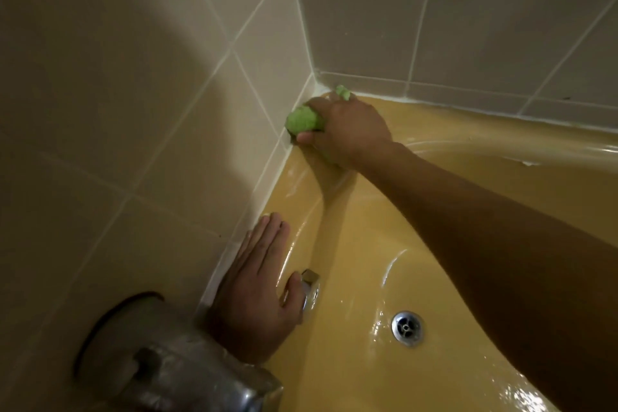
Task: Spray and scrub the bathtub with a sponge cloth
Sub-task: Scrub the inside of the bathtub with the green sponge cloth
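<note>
Bathtub corner: right hand grips sponge cloth; left hand flat

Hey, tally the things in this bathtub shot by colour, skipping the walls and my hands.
Green: 1, the sponge cloth.
Yellow: 1, the bathtub.
Silver metal: 3, the drain, the small chrome fitting and the tap.
Total: 5.

Bare are the left grip, right grip and forearms.
</note>
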